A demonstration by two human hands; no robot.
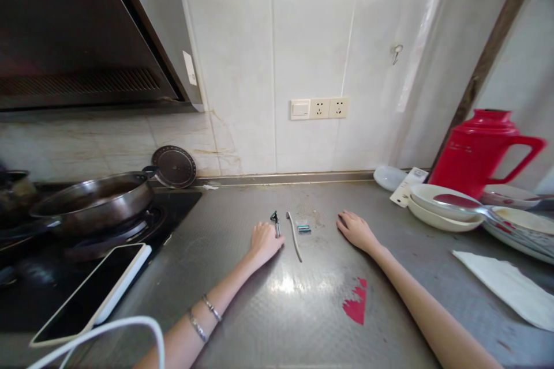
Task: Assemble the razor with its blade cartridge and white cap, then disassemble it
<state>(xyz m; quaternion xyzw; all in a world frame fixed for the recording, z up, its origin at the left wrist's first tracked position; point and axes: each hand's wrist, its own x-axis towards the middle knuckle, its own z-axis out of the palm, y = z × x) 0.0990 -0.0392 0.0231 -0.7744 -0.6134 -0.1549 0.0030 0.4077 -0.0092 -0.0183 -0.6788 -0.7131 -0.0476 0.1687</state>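
Head view, hands [265,242] [357,232] on counter [303,323], left at razor [277,225], thermos [471,153] lettering illegible

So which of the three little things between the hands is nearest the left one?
The razor: its handle end is right at the left hand. The white stick and the small green strips lie farther right.

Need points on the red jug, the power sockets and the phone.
Red jug [478,153]: head view, on the middle of its body.
Power sockets [329,108]: head view, on the middle of the pair.
Phone [92,294]: head view, on its dark screen.
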